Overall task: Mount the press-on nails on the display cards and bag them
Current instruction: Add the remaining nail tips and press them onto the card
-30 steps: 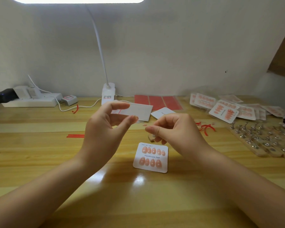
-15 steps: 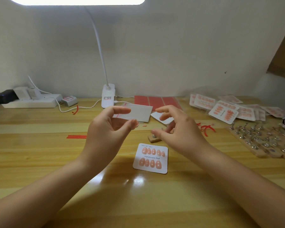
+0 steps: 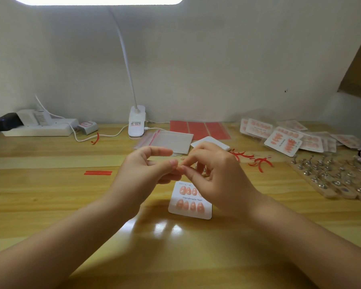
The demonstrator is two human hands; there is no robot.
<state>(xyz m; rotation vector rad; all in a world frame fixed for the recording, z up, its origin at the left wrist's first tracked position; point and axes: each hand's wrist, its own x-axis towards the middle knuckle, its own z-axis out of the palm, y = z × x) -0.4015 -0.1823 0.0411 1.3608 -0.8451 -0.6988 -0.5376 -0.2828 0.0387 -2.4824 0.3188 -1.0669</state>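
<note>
A white display card [image 3: 189, 212] printed "Handmade Nail" lies on the wooden desk [image 3: 50, 195] with two rows of peach press-on nails; my right hand hides its upper right corner. Just above the card my two hands meet fingertip to fingertip. My right hand [image 3: 216, 178] pinches a tiny pale piece between thumb and forefinger, apparently a press-on nail [image 3: 179, 167], mostly hidden. My left hand [image 3: 146, 174] has its forefinger stretched out and its thumb tip touching that piece. A small wooden nail stand [image 3: 201, 170] shows between my right fingers. Clear zip bags [image 3: 171, 140] lie in a stack behind my hands.
Finished bagged cards [image 3: 283, 140] pile at the back right, beside a wooden rack of metal nail holders [image 3: 331, 176]. Red adhesive sheets [image 3: 198, 130], blank cards [image 3: 208, 141], red liner scraps [image 3: 256, 160], two red strips [image 3: 98, 173], a lamp base [image 3: 136, 123] and a power strip [image 3: 38, 128] stand around.
My right hand reached out over the small wooden stand, then came back with its fingers pinched. Both hands have drawn together until their fingertips touch above the card.
</note>
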